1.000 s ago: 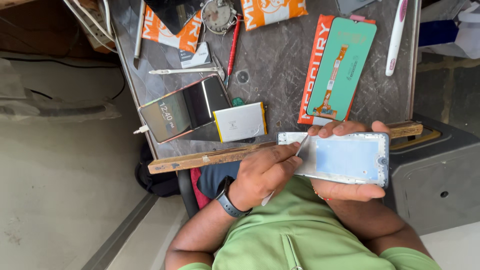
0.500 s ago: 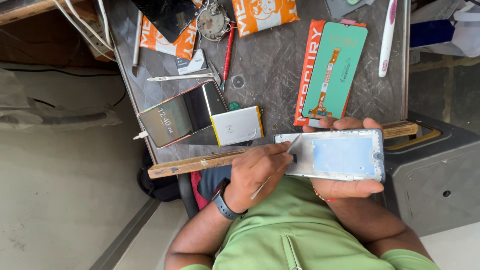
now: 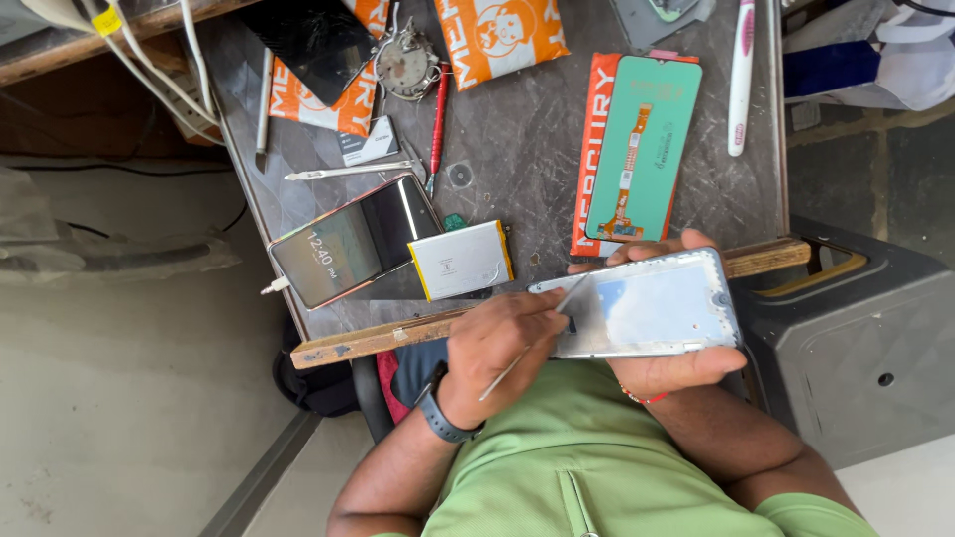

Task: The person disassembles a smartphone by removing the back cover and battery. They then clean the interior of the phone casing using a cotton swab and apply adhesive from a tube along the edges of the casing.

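My right hand (image 3: 684, 370) holds a silvery phone frame (image 3: 647, 306) from beneath, flat and facing up, just in front of the table's wooden edge (image 3: 373, 340). Its fingertips curl over the frame's far side. My left hand (image 3: 495, 350), with a dark watch on the wrist, pinches a thin metal tool (image 3: 524, 351). The tool's tip rests against the left end of the frame. Both hands are above my lap and green shirt.
On the grey table (image 3: 517, 149) lie a phone with a lit screen (image 3: 348, 244), a white battery (image 3: 463, 259), a teal display panel (image 3: 642, 149) on an orange package, a red screwdriver (image 3: 438, 119), tweezers (image 3: 348, 171) and a white toothbrush (image 3: 741, 80). A grey box (image 3: 865, 348) stands at the right.
The phone frame has shifted slightly up and left in my right hand. My left hand has kept the tool working at the frame's left end.
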